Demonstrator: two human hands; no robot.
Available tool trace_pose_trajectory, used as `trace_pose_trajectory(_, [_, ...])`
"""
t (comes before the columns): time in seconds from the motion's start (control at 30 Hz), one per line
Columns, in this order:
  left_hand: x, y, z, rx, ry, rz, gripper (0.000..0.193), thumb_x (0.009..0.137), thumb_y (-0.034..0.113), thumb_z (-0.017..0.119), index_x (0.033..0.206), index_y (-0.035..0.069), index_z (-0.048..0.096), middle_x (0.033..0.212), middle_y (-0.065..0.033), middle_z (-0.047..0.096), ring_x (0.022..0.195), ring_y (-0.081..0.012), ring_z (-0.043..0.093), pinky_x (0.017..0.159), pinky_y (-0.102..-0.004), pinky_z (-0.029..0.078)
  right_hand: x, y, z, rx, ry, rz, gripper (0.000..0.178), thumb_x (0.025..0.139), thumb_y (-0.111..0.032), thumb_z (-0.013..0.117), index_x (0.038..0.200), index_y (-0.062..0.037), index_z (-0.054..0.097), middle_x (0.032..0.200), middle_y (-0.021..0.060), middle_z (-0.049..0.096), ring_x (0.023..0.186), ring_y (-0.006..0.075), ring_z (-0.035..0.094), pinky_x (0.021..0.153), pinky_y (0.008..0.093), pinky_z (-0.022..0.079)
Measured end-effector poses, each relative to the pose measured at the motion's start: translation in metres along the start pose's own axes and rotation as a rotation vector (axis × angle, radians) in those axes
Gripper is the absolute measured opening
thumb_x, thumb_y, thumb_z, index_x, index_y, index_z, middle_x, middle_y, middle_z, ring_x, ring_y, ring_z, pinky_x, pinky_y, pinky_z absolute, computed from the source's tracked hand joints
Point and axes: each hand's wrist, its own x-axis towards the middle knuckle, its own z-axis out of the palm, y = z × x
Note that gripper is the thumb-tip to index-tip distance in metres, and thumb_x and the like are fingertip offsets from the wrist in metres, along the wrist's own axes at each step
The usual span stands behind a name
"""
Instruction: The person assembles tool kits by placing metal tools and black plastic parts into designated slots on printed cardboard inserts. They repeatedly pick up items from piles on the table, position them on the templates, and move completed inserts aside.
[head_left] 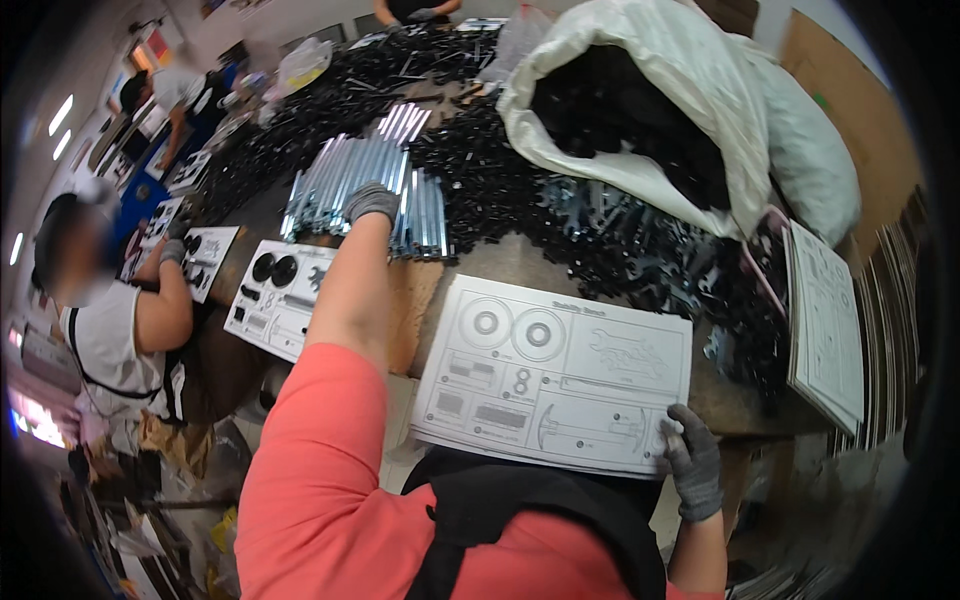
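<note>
My left hand, in a grey glove, is stretched out over a pile of shiny metal rods. Its fingers point down among the rods, and the fingertips are hidden. In front of my body lies a white printed board with outline drawings of washers, wrenches and other parts; nothing rests on it. My right hand, also gloved in grey, grips the lower right corner of this board with curled fingers. Left of it, partly behind my left arm, another printed board carries black discs and small parts.
Heaps of small black parts spread over the table. A large white sack spills dark pieces beside grey open-end wrenches. Boards stand stacked at the right. A gloved co-worker works at the left; others are farther back.
</note>
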Motion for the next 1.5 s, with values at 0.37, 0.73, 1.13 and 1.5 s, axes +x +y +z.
trace_pose_trajectory(0.37, [0.006,0.001,0.020,-0.107,0.023,-0.123,0.055,0.074,0.035,0.068,0.120,0.010,0.052,0.127,-0.0144,0.050,0.114,-0.0307,0.054,0.093,-0.0420,0.046,-0.014,0.018,0.003,0.132,0.055,-0.084,0.035,0.087,-0.012,0.057,0.120,-0.0012,0.053,0.107,0.0084,0.059,0.086,0.0135,0.055,0.077,0.0257,0.046])
trace_pose_trajectory(0.73, [-0.045,0.019,0.023,-0.240,0.219,-0.053,0.044,0.079,0.030,0.065,0.114,0.007,0.053,0.119,-0.0173,0.051,0.104,-0.0367,0.058,0.087,-0.0438,0.050,-0.021,0.025,0.001,0.322,0.056,0.051,0.032,0.088,-0.013,0.056,0.118,-0.0013,0.055,0.111,0.0130,0.059,0.106,0.0227,0.055,0.092,0.0327,0.042])
trace_pose_trajectory(1.13, [-0.038,0.024,0.022,0.021,-0.097,0.120,0.043,0.077,0.036,0.054,0.105,0.004,0.065,0.112,-0.0192,0.061,0.107,-0.0292,0.059,0.088,-0.0417,0.046,-0.013,0.009,-0.003,0.092,0.097,-0.108,0.034,0.085,-0.016,0.058,0.117,-0.0045,0.056,0.106,0.0142,0.061,0.098,0.0254,0.059,0.084,0.0327,0.046])
trace_pose_trajectory(1.5, [-0.247,0.076,0.021,-0.153,-0.144,1.329,0.029,0.081,0.031,0.060,0.096,0.007,0.062,0.072,-0.0112,0.063,0.068,-0.0297,0.062,0.063,-0.0393,0.049,0.036,0.036,-0.011,-0.137,0.263,-0.243,0.036,0.085,-0.014,0.057,0.120,-0.0042,0.054,0.097,0.0102,0.060,0.084,0.0193,0.058,0.075,0.0297,0.047])
